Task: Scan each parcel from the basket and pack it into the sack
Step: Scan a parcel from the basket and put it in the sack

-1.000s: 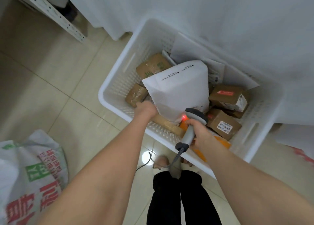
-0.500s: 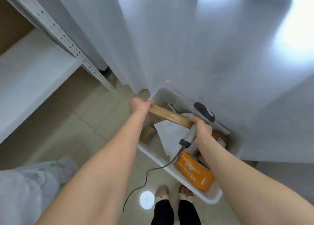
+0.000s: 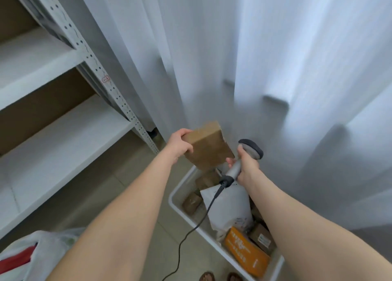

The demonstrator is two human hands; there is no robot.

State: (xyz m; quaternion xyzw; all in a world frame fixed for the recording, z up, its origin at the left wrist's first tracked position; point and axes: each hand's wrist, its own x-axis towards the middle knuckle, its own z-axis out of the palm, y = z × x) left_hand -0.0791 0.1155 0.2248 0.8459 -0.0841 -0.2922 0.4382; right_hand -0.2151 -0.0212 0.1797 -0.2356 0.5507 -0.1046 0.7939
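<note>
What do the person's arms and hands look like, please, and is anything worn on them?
The left forearm and right forearm are bare right to the frame edge, with no sleeves in view. The left hand and right hand wear no gloves, and no watch, wristband or ring shows on either.

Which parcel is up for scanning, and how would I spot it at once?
Start at the white basket on the floor before the white curtain. Above its far end, the left hand grips a flat brown cardboard parcel beside the scanner in the right hand. It alone is held up; the white mailer, the orange parcel and the brown boxes lie in the basket.
</note>
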